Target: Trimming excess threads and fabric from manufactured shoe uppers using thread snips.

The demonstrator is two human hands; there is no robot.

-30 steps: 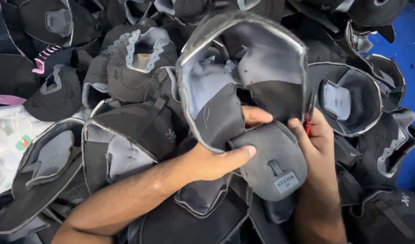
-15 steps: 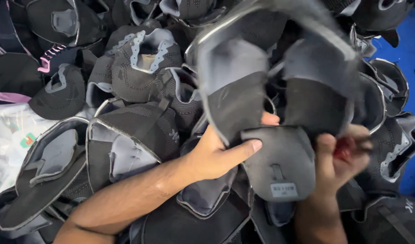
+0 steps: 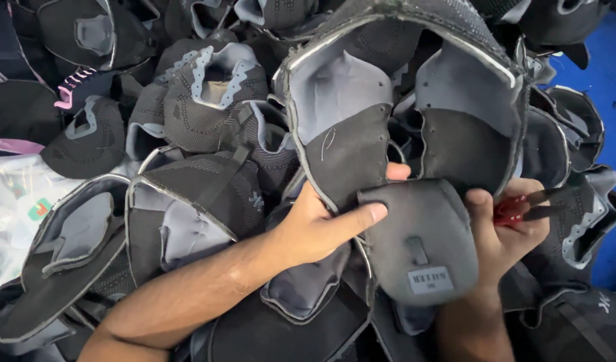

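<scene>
My left forearm slants up from bottom left; my left hand (image 3: 318, 224) pinches the black knitted shoe upper with grey lining (image 3: 395, 127), held above a heap of similar uppers (image 3: 194, 121). My right hand (image 3: 506, 231) grips its padded tongue (image 3: 422, 234), fingers curled around red-handled snips (image 3: 522, 206).

Shoe workshop — heaped unfinished shoe uppers (image 3: 207, 107)

- We've got one view only, head-worn, looking steeply down, so no second view shares anything.
- It sits close: left hand (image 3: 314, 224) and right hand (image 3: 506, 234) fill centre frame.
- Pile of shoe uppers (image 3: 207, 100) runs past most edges; blue floor (image 3: 606, 80) at right.
</scene>
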